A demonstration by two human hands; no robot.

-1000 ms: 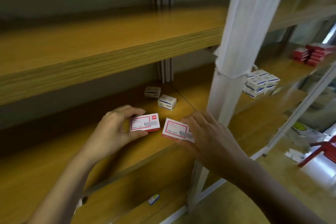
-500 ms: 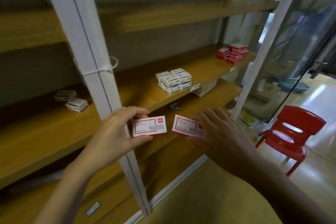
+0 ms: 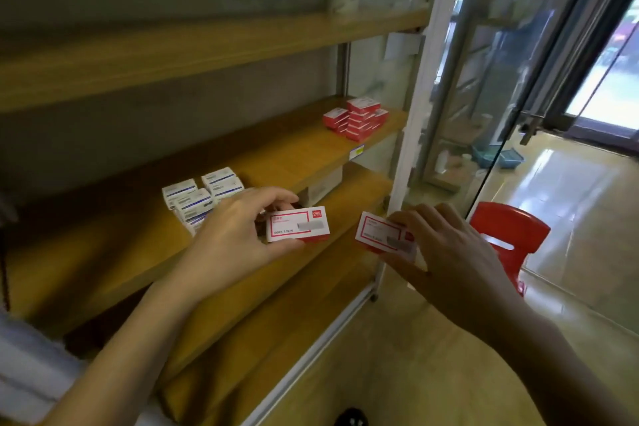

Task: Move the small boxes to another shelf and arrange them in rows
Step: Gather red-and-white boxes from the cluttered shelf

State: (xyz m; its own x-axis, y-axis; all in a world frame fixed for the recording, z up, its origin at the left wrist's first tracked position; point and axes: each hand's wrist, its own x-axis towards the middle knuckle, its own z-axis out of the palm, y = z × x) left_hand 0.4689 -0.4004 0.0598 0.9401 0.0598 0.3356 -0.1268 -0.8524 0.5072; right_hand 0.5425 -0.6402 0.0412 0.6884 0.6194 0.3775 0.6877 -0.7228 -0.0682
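each hand holds one small red and white box. the left hand (image 3: 235, 235) pinches the left box (image 3: 297, 225), thumb below and fingers above, out in front of the middle shelf (image 3: 294, 152) and just beside the pile of blue and white boxes (image 3: 200, 194). the right hand (image 3: 446, 252) pinches the right box (image 3: 380, 233) by its right end, in the air past the shelf edge. the pile of red boxes (image 3: 356, 117) sits at the far right end of that shelf, well apart from both hands. i think these two belong with it. to do this well, carry both boxes flat and set one down at a time. push each one snug beside its neighbour so the edges make a straight row. go gently so the pile does not tip.
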